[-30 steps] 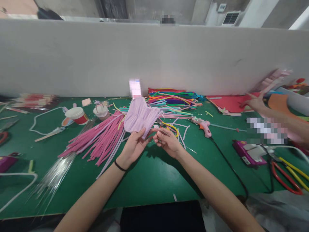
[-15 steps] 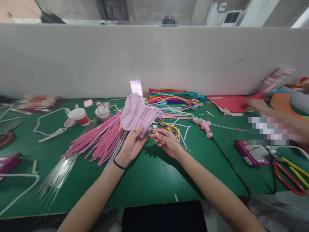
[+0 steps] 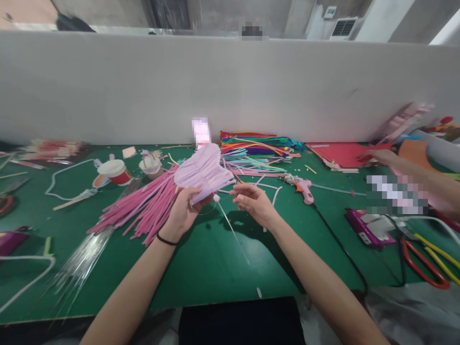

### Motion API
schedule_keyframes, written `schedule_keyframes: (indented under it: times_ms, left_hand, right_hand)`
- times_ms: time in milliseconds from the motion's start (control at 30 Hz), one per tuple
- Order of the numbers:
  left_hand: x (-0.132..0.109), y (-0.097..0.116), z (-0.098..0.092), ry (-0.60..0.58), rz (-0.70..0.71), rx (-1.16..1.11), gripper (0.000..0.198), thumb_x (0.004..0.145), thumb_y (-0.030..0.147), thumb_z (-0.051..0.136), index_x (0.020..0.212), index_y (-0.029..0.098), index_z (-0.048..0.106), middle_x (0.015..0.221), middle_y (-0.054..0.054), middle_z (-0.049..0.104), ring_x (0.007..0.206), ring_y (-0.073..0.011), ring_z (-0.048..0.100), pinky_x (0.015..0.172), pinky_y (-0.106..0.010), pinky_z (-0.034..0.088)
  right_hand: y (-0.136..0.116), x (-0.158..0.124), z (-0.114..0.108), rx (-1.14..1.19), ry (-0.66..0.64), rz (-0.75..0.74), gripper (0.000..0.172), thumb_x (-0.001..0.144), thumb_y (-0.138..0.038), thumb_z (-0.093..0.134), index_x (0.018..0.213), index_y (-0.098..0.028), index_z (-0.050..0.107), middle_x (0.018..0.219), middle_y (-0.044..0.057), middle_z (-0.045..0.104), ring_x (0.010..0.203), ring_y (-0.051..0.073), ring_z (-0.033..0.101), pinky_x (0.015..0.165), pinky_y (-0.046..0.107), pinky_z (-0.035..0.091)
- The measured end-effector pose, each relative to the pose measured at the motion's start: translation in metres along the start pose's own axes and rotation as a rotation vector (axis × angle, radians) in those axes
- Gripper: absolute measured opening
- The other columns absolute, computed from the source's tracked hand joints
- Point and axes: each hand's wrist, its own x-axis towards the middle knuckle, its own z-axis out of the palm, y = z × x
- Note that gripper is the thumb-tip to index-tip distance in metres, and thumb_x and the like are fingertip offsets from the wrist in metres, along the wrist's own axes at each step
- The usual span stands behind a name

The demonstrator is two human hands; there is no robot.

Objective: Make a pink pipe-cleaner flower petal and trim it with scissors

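Observation:
My left hand [image 3: 185, 213] grips a lilac, ribbed, petal-shaped piece [image 3: 203, 170] by its lower edge. Beside it, my right hand [image 3: 253, 201] has its fingers curled near the piece's right end; a thin wire seems to run toward the fingertips, but whether they pinch it is too small to tell. Between the hands, a thin pale stick with a small white tip [image 3: 226, 218] slants down over the green table. Dark pink fuzzy stems [image 3: 143, 206] lie to the left of the piece.
Colourful stems [image 3: 255, 146] lie by the grey partition [image 3: 223, 86]. A pink glue gun [image 3: 305, 189], a purple power strip [image 3: 370, 230] and red-handled pliers [image 3: 424, 263] are at right. Another person's hand [image 3: 381, 155] touches red sheets [image 3: 334, 154]. At left stand a paper cup [image 3: 117, 171] and clear sticks [image 3: 86, 254].
The lilac piece and my left hand have shifted slightly left and the piece has tilted. My right hand has moved a little right. The thin stick now shows between the hands.

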Motion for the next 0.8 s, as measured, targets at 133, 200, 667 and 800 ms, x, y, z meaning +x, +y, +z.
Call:
schedule_keyframes:
  times_ms: [133,200,667,800]
  left_hand:
    - [-0.001,-0.006,0.002,-0.030,0.019,0.032,0.027,0.068,0.010,0.064,0.094,0.013,0.068,0.088,-0.004,0.075,0.073,-0.0195,0.071,0.068,-0.031,0.061]
    - [-0.003,-0.009,0.004,-0.057,0.018,0.033,0.030,0.070,0.011,0.066,0.100,0.015,0.068,0.093,-0.003,0.075,0.077,-0.0194,0.071,0.070,-0.031,0.061]
    - [-0.008,-0.015,0.008,-0.153,-0.021,0.075,0.046,0.075,0.018,0.074,0.119,0.019,0.064,0.119,-0.007,0.069,0.098,-0.0213,0.069,0.079,-0.027,0.059]
    - [-0.011,-0.016,0.011,-0.170,-0.022,0.080,0.045,0.074,0.019,0.074,0.118,0.019,0.064,0.121,-0.008,0.068,0.103,-0.0236,0.068,0.081,-0.028,0.058]
  right_hand:
    - [0.009,0.000,0.005,-0.055,0.011,0.001,0.025,0.067,-0.029,0.082,0.091,-0.026,0.073,0.089,0.000,0.071,0.071,0.011,0.061,0.055,0.021,0.048]
    - [0.014,0.000,0.008,-0.084,-0.006,0.004,0.024,0.068,-0.031,0.081,0.090,-0.025,0.074,0.085,0.000,0.070,0.068,0.010,0.060,0.054,0.021,0.048]
    - [0.016,-0.005,0.017,-0.138,-0.011,-0.037,0.024,0.065,-0.031,0.083,0.087,-0.024,0.077,0.078,0.000,0.071,0.065,0.012,0.062,0.055,0.023,0.049]
    - [0.019,-0.004,0.018,-0.107,-0.039,-0.041,0.019,0.065,-0.033,0.083,0.080,-0.023,0.078,0.074,0.002,0.071,0.060,0.012,0.061,0.053,0.025,0.048]
